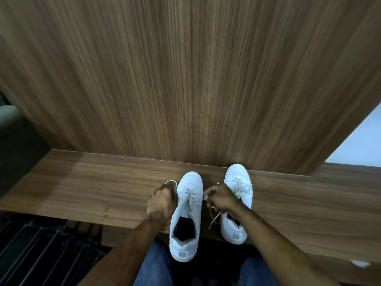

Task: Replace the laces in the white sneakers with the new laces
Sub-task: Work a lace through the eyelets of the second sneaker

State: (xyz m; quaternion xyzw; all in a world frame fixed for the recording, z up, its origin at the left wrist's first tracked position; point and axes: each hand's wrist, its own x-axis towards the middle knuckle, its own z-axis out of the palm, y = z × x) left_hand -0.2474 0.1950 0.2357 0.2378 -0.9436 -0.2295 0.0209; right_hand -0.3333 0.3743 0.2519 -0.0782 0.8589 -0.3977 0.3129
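Two white sneakers stand side by side on a wooden bench point(82, 188), toes pointing away from me. The left sneaker point(186, 219) is partly laced and its heel hangs over the bench's front edge. My left hand point(161, 203) grips a white lace end point(171, 182) that loops out to the shoe's left. My right hand point(220, 198) pinches the other lace end beside the same shoe. A tan lace point(214, 218) dangles below my right hand. The right sneaker point(237, 203) is laced, partly hidden by my right wrist.
A tall wooden panel point(185, 79) rises directly behind the bench. Dark slatted flooring point(41, 248) lies at the lower left. My jeans-clad legs point(156, 265) are below the bench edge. A small white object point(359, 264) lies at the lower right.
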